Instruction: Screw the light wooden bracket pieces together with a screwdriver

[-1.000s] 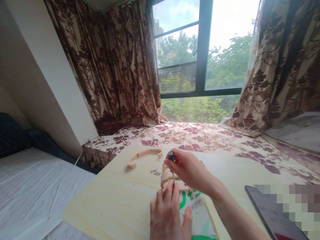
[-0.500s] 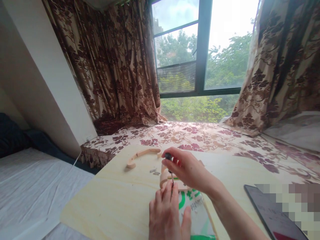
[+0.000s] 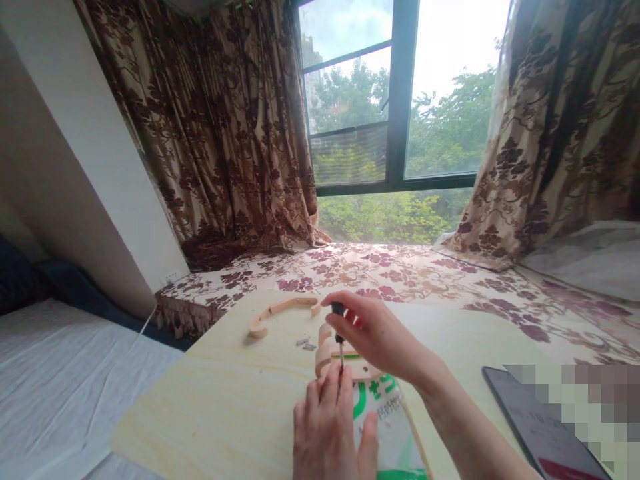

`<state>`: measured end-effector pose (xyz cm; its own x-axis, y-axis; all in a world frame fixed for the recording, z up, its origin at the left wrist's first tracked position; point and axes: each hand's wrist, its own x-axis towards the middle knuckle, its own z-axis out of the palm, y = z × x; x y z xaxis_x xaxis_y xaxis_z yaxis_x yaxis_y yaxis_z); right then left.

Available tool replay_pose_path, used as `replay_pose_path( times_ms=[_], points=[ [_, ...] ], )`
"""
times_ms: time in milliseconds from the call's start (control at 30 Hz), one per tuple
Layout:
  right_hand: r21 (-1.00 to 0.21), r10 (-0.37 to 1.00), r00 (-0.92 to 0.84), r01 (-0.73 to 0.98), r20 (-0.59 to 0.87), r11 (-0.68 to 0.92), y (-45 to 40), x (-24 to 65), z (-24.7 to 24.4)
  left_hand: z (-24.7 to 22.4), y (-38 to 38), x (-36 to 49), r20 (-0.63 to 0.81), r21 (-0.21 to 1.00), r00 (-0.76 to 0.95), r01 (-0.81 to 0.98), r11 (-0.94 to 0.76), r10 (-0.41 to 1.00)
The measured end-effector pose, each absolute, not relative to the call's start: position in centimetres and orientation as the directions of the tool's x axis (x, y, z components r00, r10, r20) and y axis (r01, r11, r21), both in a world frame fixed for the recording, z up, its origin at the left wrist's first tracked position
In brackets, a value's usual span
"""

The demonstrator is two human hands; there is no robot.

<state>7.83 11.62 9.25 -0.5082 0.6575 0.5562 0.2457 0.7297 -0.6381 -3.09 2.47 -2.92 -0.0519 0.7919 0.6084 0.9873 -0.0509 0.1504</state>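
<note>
Screwdriver (image 3: 340, 337) stands nearly upright over a pale wooden piece (image 3: 357, 369) near the middle of the counter (image 3: 210, 393). Leftmost, a bed with a grey sheet (image 3: 75, 380) lies beside the counter. Farther right, a curved wooden part (image 3: 290, 305) rests alone near the far edge, and just in front of its right end lie small metal pins (image 3: 305, 344), loose; a bump to the counter could roll them away.

Next comes the left hand (image 3: 327, 427), palm down, its fingers extended close together and its thumb spread. The fingertips reach the wooden piece's near side around the shaft; whether they pinch anything cannot be told. With the tip hidden behind them, a slip under uneven pressure could drive it into a finger. The right hand (image 3: 367, 327) curls around the black handle, thumb and fingers closed on it from above. Should its wrist lean, the shaft would tilt and might jump out of place.

A packet with green print (image 3: 395, 427) lies under the near edge of the wood; its slick-looking surface may let the piece skid. At far right lies a dark-screened device (image 3: 530, 420), well apart from the work.
</note>
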Motion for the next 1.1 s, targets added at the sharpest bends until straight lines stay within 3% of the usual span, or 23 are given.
replay_pose_path(
  times_ms=[167,367,700,1100],
  points=[
    [-0.603,0.679,-0.438,0.322,0.589,0.73,12.2,7.3,8.9,-3.0,2.8,-3.4,0.618,0.152,-0.043,0.986,-0.066,0.785],
    [-0.472,0.64,-0.457,0.436,0.617,0.766,12.2,8.0,9.1,-3.3,2.8,-3.3,0.629,0.124,-0.043,0.991,-0.046,0.777],
    [-0.536,0.729,-0.419,0.497,0.54,0.683,11.9,7.9,9.2,-3.1,2.5,-2.8,0.612,0.122,-0.058,0.992,-0.022,0.789],
    [-0.53,0.69,-0.449,0.441,0.568,0.724,12.0,7.6,9.1,-2.8,2.2,-2.7,0.601,0.164,-0.056,0.985,-0.054,0.797]
  ],
)
